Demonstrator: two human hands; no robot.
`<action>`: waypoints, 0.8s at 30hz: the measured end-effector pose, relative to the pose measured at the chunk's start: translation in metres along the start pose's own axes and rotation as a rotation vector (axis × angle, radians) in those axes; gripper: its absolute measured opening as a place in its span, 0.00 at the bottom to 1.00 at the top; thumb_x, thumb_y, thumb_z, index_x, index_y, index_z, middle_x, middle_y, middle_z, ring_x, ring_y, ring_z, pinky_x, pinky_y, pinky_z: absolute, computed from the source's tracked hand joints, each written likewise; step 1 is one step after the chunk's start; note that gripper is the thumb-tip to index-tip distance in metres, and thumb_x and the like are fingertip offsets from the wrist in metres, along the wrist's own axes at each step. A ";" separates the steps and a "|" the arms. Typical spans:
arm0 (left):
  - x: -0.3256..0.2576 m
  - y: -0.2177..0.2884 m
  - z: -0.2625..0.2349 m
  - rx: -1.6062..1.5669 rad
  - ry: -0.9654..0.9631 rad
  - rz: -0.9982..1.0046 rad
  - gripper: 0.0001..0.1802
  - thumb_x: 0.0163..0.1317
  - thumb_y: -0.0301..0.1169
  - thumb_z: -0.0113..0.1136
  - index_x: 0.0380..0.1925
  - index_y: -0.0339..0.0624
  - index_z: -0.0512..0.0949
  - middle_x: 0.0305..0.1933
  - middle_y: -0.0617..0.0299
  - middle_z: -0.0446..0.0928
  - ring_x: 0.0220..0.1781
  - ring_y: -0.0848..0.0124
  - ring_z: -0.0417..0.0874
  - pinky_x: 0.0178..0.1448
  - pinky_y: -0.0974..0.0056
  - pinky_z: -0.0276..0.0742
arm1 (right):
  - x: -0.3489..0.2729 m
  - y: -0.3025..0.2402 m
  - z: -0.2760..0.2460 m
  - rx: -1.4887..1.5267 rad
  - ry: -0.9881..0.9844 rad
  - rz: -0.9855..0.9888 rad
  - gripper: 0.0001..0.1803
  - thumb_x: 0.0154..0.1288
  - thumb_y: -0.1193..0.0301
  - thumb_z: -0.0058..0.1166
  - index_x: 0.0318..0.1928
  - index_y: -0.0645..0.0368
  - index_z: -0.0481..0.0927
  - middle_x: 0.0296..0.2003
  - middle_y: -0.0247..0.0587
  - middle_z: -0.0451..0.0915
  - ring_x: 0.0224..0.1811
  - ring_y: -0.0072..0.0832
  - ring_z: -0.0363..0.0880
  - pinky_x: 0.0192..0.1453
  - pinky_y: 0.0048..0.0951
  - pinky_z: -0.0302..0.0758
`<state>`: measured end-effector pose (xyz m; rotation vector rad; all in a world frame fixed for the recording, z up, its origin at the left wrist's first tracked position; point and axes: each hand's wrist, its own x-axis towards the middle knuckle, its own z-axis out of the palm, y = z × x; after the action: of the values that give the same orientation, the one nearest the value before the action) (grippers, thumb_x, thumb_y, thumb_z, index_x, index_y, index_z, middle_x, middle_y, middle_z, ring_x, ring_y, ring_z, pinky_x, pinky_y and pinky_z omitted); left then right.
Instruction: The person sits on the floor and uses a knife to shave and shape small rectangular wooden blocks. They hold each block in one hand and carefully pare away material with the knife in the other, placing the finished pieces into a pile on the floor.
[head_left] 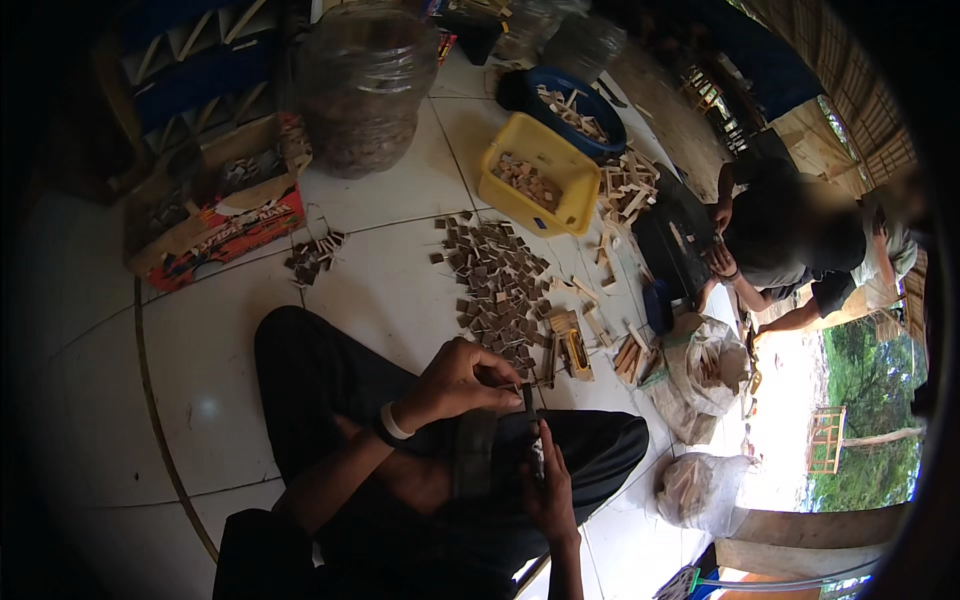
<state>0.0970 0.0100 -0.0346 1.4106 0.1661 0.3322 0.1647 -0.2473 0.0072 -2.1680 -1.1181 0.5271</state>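
I sit cross-legged on the tiled floor with both hands close together above my lap. Thumb and fingers of my left hand (468,382) are pinched on a small wooden piece (515,387), mostly hidden by the fingertips. My right hand (553,492) is wrapped round the handle of a knife-like tool (530,402), its dark narrow blade pointing up. The blade meets or nearly touches the piece; I cannot tell which. Just beyond my hands spreads a pile of small dark square pieces with pale thin sticks (495,285).
Beside the pile lies a small wooden box (572,348). Farther off stand a yellow tub (490,190) and a blue basin (612,140) of wood pieces. At left are a red-orange carton (230,228) and a wrapped bag (360,110). Another person (790,230) works at right, near sacks (708,365).
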 end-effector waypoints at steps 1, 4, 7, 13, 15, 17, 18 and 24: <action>0.000 0.000 -0.001 -0.004 0.002 -0.018 0.16 0.57 0.30 0.80 0.40 0.30 0.89 0.32 0.58 0.89 0.34 0.80 0.87 0.41 0.72 0.82 | 0.001 0.001 0.000 -0.001 -0.004 -0.004 0.40 0.72 0.82 0.53 0.82 0.56 0.59 0.57 0.57 0.79 0.54 0.53 0.81 0.60 0.43 0.77; 0.001 -0.003 -0.003 -0.025 -0.010 -0.053 0.16 0.58 0.30 0.80 0.42 0.30 0.89 0.33 0.59 0.89 0.35 0.80 0.87 0.42 0.72 0.81 | 0.005 0.003 0.002 0.005 0.014 -0.065 0.40 0.73 0.81 0.52 0.83 0.55 0.58 0.59 0.59 0.78 0.55 0.54 0.81 0.61 0.43 0.77; 0.003 -0.006 -0.006 -0.004 -0.035 -0.062 0.16 0.60 0.29 0.79 0.44 0.28 0.88 0.36 0.61 0.89 0.38 0.80 0.87 0.44 0.73 0.81 | 0.007 0.005 0.003 0.029 -0.006 -0.036 0.40 0.73 0.81 0.52 0.83 0.56 0.58 0.61 0.60 0.78 0.57 0.56 0.81 0.62 0.43 0.77; 0.004 -0.012 -0.012 -0.060 -0.016 -0.060 0.17 0.59 0.30 0.80 0.44 0.30 0.88 0.35 0.62 0.89 0.37 0.80 0.86 0.43 0.73 0.80 | 0.013 0.005 0.002 0.017 -0.047 -0.023 0.41 0.72 0.82 0.53 0.83 0.55 0.57 0.56 0.60 0.78 0.53 0.56 0.80 0.60 0.43 0.77; 0.004 -0.013 -0.013 -0.081 -0.008 -0.061 0.17 0.57 0.31 0.81 0.42 0.31 0.89 0.34 0.61 0.89 0.37 0.81 0.86 0.42 0.73 0.80 | 0.014 0.005 0.001 0.016 -0.052 -0.032 0.42 0.72 0.82 0.53 0.83 0.55 0.56 0.55 0.60 0.78 0.52 0.56 0.80 0.59 0.44 0.77; 0.004 -0.012 -0.014 -0.051 -0.016 -0.080 0.17 0.58 0.30 0.81 0.44 0.30 0.89 0.37 0.60 0.89 0.38 0.79 0.87 0.45 0.73 0.81 | 0.015 0.004 0.001 0.012 -0.055 -0.042 0.42 0.72 0.83 0.53 0.84 0.55 0.56 0.55 0.60 0.78 0.52 0.56 0.80 0.59 0.44 0.77; 0.003 -0.012 -0.015 -0.007 -0.019 -0.087 0.18 0.59 0.29 0.80 0.45 0.30 0.88 0.38 0.59 0.89 0.39 0.79 0.87 0.46 0.73 0.81 | 0.015 0.004 0.001 0.010 -0.054 -0.048 0.43 0.72 0.83 0.53 0.84 0.55 0.55 0.55 0.60 0.78 0.53 0.56 0.80 0.60 0.44 0.77; 0.003 -0.010 -0.015 -0.067 -0.029 -0.049 0.17 0.59 0.29 0.80 0.45 0.29 0.88 0.38 0.59 0.89 0.41 0.79 0.87 0.47 0.73 0.81 | 0.017 0.003 0.001 0.049 -0.052 -0.062 0.42 0.72 0.83 0.53 0.84 0.54 0.55 0.60 0.61 0.77 0.62 0.57 0.79 0.65 0.43 0.75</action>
<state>0.0966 0.0243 -0.0466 1.3425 0.1644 0.2747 0.1750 -0.2344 0.0032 -2.0819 -1.1839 0.5807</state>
